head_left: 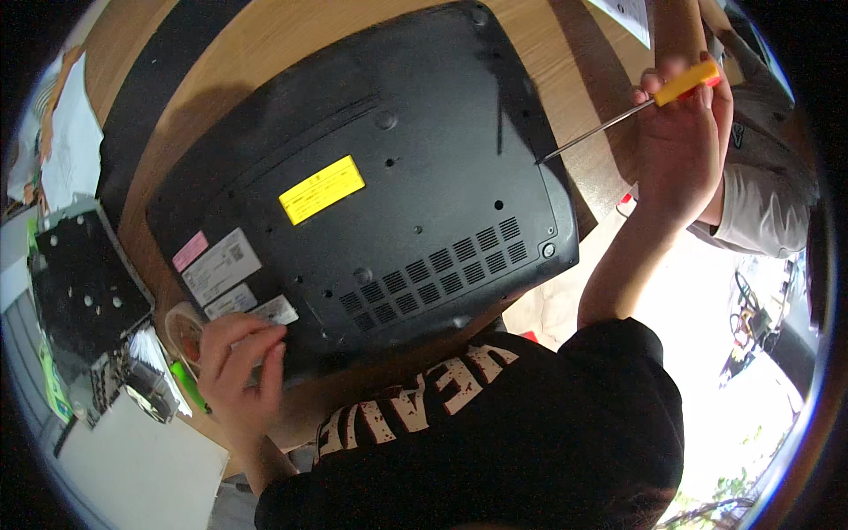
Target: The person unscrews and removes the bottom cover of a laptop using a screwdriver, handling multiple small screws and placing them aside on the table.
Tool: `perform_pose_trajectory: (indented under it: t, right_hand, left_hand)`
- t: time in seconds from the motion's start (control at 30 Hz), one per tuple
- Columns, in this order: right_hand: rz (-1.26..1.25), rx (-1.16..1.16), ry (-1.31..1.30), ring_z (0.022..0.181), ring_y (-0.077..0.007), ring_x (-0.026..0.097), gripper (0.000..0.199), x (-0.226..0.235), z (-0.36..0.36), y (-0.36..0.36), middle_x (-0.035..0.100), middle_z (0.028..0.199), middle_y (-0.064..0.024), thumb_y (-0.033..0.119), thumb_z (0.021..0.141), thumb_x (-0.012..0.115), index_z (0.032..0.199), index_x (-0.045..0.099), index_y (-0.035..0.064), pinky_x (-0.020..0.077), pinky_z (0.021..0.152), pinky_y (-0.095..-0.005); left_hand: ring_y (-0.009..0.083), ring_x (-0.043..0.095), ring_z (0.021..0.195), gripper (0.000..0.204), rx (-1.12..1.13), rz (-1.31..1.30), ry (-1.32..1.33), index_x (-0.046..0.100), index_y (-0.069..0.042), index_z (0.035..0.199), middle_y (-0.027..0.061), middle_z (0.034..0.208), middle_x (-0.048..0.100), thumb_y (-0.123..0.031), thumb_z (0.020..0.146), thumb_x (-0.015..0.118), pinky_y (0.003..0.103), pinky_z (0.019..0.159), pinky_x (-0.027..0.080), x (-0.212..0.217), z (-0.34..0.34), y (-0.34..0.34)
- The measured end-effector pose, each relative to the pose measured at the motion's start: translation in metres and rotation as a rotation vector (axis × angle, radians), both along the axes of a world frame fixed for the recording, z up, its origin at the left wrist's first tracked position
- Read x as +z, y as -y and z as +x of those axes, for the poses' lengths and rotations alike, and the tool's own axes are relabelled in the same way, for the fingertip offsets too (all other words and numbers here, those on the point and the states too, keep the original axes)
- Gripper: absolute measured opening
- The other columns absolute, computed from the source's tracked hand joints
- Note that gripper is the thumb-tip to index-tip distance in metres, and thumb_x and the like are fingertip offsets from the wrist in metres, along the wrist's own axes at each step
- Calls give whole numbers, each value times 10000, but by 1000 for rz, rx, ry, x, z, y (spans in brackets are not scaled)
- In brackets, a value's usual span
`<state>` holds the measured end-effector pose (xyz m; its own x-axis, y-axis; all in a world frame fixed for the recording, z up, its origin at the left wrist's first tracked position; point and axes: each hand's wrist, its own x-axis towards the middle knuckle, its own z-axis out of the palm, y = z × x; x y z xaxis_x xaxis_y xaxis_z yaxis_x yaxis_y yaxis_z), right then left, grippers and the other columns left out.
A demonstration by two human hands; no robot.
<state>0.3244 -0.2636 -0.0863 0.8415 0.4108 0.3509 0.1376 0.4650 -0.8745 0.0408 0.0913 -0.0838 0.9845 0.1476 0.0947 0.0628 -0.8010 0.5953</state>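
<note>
A large black plastic casing [442, 106], which looks like a laptop or similar device lying underside up, spreads across the wooden table. It carries vent slots [433, 276], screw holes, a yellow label [321, 190] and several white and pink labels [223, 265]. My right hand [680, 146] grips the yellow and red handle of a screwdriver [609, 125]. The screwdriver's tip meets the casing near its right edge. At the casing's near left corner, beside the white labels, my left hand [240, 371] is loosely curled with fingers apart, with nothing visible in it.
Beyond the right edge, another person in grey shorts [760, 208] is close by. Left of the casing lie a dark panel [88, 274], papers [75, 146] and a green object [188, 386]. A round clear container [183, 331] stands beside my left hand. Cables [755, 309] lie at the far right.
</note>
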Motion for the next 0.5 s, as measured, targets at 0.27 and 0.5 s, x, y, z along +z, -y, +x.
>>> perform_pose_trajectory:
  t: [0.27,0.5]
  right_hand:
    - [-10,18,45,996,-309,541,337,-26,-17,-16,480,1155,-211,152,1029,356,1347,399,47,474,843,-419]
    - [-1,-251,116,1072,-325,548,339,-32,-11,17,478,1218,-232,161,1021,390,1333,394,29,481,892,-452]
  left_hand:
    - [179,603,947,144,-303,66,-49,730,-106,936,-9,990,663,-112,794,706,371,813,411,-18,44,30]
    - [167,603,910,152,-281,82,-55,733,-112,916,-6,962,668,-106,765,749,370,796,412,-19,48,34]
